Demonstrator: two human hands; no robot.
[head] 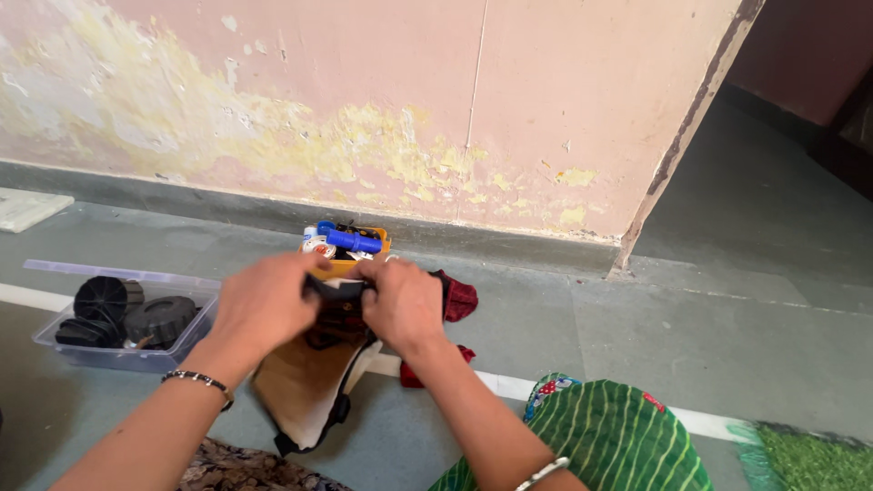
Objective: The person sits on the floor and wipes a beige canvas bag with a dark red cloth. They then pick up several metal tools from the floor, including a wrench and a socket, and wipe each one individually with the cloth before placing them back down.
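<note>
My left hand [266,305] and my right hand [403,305] both grip a small dark part [338,291] held between them, just above the floor. Below the hands lies a tan board-like piece [305,382] with a black edge. Behind the hands stands a small orange container [350,255] holding a blue cylinder [350,241] and other small items. A red cloth [459,298] lies to the right of my right hand. My left wrist wears a beaded bracelet, my right wrist a metal bangle.
A clear plastic tray [118,356] with black round wheel-like parts [159,320] sits at left on the grey floor. A peeling pink wall [409,100] runs behind. My knee in green striped cloth [618,436] is at lower right, with a green mat [814,459] beside it.
</note>
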